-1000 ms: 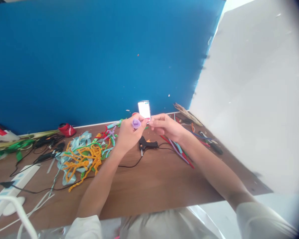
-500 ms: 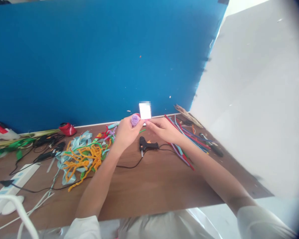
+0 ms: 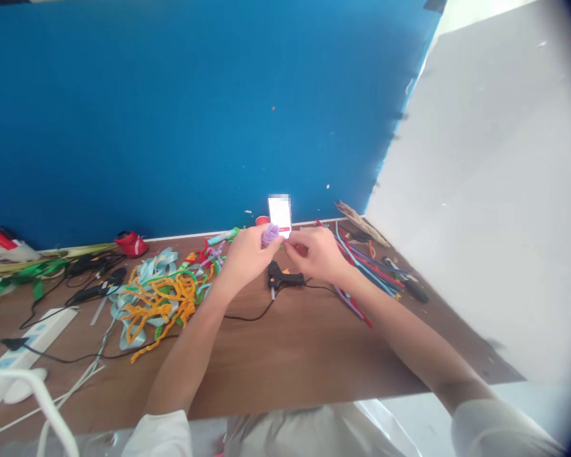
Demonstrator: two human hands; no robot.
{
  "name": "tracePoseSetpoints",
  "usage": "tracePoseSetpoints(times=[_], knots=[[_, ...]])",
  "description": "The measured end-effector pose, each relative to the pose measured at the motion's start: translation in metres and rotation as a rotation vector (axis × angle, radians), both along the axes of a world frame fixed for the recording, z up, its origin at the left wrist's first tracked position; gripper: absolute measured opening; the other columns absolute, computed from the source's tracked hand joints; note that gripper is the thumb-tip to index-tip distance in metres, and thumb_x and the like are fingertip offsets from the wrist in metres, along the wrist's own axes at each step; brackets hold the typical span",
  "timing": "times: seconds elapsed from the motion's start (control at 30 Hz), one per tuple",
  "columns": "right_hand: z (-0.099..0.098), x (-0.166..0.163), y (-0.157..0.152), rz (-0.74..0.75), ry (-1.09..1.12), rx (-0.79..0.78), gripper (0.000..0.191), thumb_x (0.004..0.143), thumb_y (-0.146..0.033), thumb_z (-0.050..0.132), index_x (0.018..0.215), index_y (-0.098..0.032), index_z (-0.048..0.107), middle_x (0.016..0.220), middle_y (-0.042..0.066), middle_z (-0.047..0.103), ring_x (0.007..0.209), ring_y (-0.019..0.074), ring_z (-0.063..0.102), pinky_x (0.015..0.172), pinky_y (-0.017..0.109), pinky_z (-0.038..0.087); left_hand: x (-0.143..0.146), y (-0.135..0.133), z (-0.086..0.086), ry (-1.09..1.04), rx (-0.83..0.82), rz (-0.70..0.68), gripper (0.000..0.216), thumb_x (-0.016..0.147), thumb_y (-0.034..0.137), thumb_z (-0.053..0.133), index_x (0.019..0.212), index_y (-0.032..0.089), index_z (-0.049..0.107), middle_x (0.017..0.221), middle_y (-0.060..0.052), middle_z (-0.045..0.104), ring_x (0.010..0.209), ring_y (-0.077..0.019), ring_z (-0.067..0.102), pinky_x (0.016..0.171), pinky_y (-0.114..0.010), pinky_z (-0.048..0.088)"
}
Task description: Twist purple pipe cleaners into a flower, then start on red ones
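A purple coil of fuzzy pipe cleaner (image 3: pixel 269 235) is gripped between the thumb and fingers of my left hand (image 3: pixel 247 254). Close beside it, my right hand (image 3: pixel 316 254) is closed in a pinch, its fingertips almost meeting my left thumb. Whatever lies in that pinch is too small to make out. Just under both hands a black hot glue gun (image 3: pixel 283 277) rests on the table. Behind them a lit phone (image 3: pixel 280 213) leans upright against the blue board.
Orange pipe cleaners (image 3: pixel 166 301) and pale blue ribbon (image 3: pixel 147 279) lie tangled at left. Straight pipe cleaners (image 3: pixel 366 260) and a dark-handled tool (image 3: pixel 415 291) lie at right. A white power strip (image 3: pixel 42 339) with cables sits front left. The blue board (image 3: pixel 181 120) closes off the back.
The purple coil has tipped and shifted slightly right and down with my left hand. My right hand has drawn its fingers in more and turned a little.
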State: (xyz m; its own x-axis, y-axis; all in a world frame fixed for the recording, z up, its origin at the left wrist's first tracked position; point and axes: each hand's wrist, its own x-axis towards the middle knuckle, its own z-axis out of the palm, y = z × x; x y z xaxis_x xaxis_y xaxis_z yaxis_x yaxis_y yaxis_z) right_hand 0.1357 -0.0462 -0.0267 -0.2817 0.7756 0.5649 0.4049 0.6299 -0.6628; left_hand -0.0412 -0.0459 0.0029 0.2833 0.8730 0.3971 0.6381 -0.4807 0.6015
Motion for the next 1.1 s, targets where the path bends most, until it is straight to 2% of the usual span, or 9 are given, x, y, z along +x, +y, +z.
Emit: tracePoseSetpoints(times=[0.07,0.1,0.17,0.27,0.4,0.63,0.7,0.93,1.1], knots=[[0.0,-0.001,-0.002,-0.13,-0.146,0.203,0.032,0.084,-0.024,0.058,0.057,-0.019,0.043,0.055,-0.002,0.041,0.056,0.0106,0.031,0.059,0.031,0.018,-0.003,0.004,-0.001,-0.057,-0.052,-0.066,0.025,0.091,0.038,0.059,0.077,0.017,0.063,0.069,0.0,0.06,0.063,-0.0125,0.049,0.058,-0.026,0.036],[0.001,0.0,-0.003,-0.146,-0.159,0.228,0.031,0.087,-0.024,0.056,0.058,-0.018,0.045,0.056,-0.002,0.043,0.055,0.0105,0.032,0.059,0.031,0.019,-0.005,0.005,-0.001,-0.101,-0.076,-0.107,0.022,0.091,0.039,0.06,0.087,0.017,0.065,0.077,-0.001,0.065,0.067,-0.0134,0.054,0.061,-0.026,0.04],[0.007,0.003,-0.003,-0.113,-0.083,0.154,0.034,0.091,-0.03,0.056,0.06,-0.018,0.05,0.054,-0.003,0.045,0.053,0.0098,0.035,0.057,0.029,0.022,-0.012,0.007,0.001,-0.174,-0.081,-0.129,0.025,0.089,0.039,0.064,0.105,0.02,0.064,0.095,-0.004,0.069,0.079,-0.0153,0.061,0.067,-0.026,0.046],[0.019,0.013,-0.002,-0.081,0.169,-0.018,0.038,0.089,-0.035,0.062,0.058,-0.018,0.05,0.052,-0.005,0.041,0.051,0.0086,0.033,0.052,0.027,0.023,-0.021,0.007,0.007,-0.15,-0.058,-0.122,0.026,0.088,0.038,0.068,0.105,0.02,0.063,0.109,-0.006,0.069,0.092,-0.0176,0.063,0.076,-0.029,0.049],[0.029,0.02,-0.004,-0.029,0.389,-0.135,0.037,0.088,-0.032,0.065,0.057,-0.019,0.051,0.049,-0.006,0.039,0.048,0.0072,0.028,0.049,0.026,0.02,-0.021,0.004,0.012,-0.105,-0.021,-0.14,0.022,0.093,0.041,0.061,0.097,0.019,0.063,0.1,-0.003,0.07,0.087,-0.0162,0.062,0.074,-0.028,0.046],[0.028,0.02,-0.003,-0.022,0.364,-0.178,0.038,0.091,-0.039,0.063,0.059,-0.019,0.053,0.047,-0.007,0.04,0.045,0.0076,0.03,0.047,0.026,0.021,-0.013,-0.005,0.015,-0.045,0.038,-0.138,0.03,0.101,0.039,0.047,0.087,0.019,0.065,0.077,0.001,0.067,0.07,-0.0126,0.057,0.067,-0.026,0.039],[0.027,0.022,-0.002,-0.082,0.285,-0.093,0.037,0.092,-0.037,0.06,0.061,-0.019,0.053,0.048,-0.006,0.041,0.046,0.0083,0.032,0.048,0.027,0.022,-0.012,-0.006,0.015,-0.03,0.043,-0.121,0.036,0.102,0.04,0.044,0.081,0.018,0.063,0.075,0.001,0.067,0.068,-0.0124,0.057,0.067,-0.026,0.039],[0.015,0.026,0.005,-0.37,-0.313,0.485,0.034,0.094,-0.029,0.053,0.061,-0.02,0.049,0.055,0.001,0.048,0.055,0.0145,0.039,0.058,0.033,0.021,-0.011,-0.004,0.011,-0.071,-0.013,-0.096,0.041,0.102,0.037,0.043,0.069,0.018,0.057,0.064,0.001,0.067,0.06,-0.0121,0.059,0.063,-0.025,0.042],[0.013,0.021,0.003,-0.362,-0.252,0.47,0.039,0.098,-0.034,0.049,0.061,-0.021,0.047,0.056,0.001,0.045,0.057,0.015,0.037,0.059,0.033,0.023,-0.012,-0.001,0.009,-0.159,-0.116,-0.168,0.035,0.102,0.04,0.043,0.078,0.019,0.057,0.065,0.0,0.068,0.059,-0.0123,0.063,0.062,-0.025,0.046]])
